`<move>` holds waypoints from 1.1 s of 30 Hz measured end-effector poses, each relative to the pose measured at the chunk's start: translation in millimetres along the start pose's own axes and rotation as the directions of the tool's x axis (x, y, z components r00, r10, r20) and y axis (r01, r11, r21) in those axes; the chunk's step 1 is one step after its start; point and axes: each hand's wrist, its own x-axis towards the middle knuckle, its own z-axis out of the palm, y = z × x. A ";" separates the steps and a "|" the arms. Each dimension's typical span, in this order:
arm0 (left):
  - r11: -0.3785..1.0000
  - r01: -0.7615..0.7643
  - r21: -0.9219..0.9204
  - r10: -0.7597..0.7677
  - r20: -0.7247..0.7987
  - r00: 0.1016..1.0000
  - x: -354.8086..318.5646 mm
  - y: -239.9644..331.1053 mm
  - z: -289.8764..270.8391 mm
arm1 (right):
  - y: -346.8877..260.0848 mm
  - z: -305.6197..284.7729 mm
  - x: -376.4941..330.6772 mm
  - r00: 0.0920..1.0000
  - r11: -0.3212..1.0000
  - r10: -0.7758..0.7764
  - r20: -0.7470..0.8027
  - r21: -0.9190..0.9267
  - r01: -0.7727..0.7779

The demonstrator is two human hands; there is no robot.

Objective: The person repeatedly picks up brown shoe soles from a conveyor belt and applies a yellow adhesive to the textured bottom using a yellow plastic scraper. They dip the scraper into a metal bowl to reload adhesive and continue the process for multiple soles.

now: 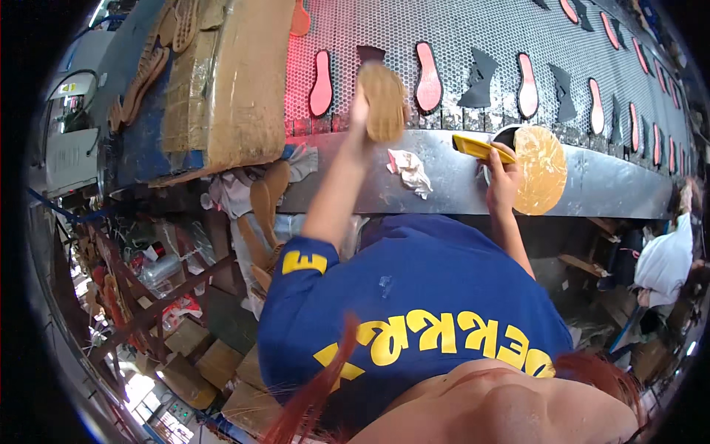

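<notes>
A tan shoe sole (385, 102) stands raised over the near edge of the mesh conveyor, gripped along its left side by my left hand (360, 112); that hand is slightly blurred. My right hand (503, 180) closes its fingers round a flat yellow tool (481, 147), whose kind I cannot make out. Just beside this hand, a round tan lid-like disc (542, 172) leans over a white-rimmed pot (505, 136) with a dark inside. A crumpled white cloth (410, 172) lies on the metal ledge between my hands.
Pink insoles (427, 78) and black cut pieces (480, 78) lie in rows on the mesh conveyor (355, 29). At left, a large cardboard box (248, 81) has tan soles (150, 78) beside it. More soles (262, 209) hang below the metal ledge (606, 181). Another person's sleeve (664, 255) shows far right.
</notes>
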 end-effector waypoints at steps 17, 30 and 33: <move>-0.395 0.601 0.695 0.864 0.058 0.501 -173.5 -27.5 -114.4 | 12.9 -52.4 8.2 0.993 0.996 0.073 0.088 -0.063 -0.068; 0.124 0.991 0.052 0.722 -0.689 -0.054 -374.2 81.8 -234.0 | -4.8 -82.9 -0.8 0.987 0.944 -0.114 0.115 -0.296 0.144; 0.003 0.985 0.170 0.807 -0.582 0.098 -410.9 116.7 -250.1 | -7.6 -110.9 -8.9 0.989 0.910 -0.139 0.044 -0.387 0.145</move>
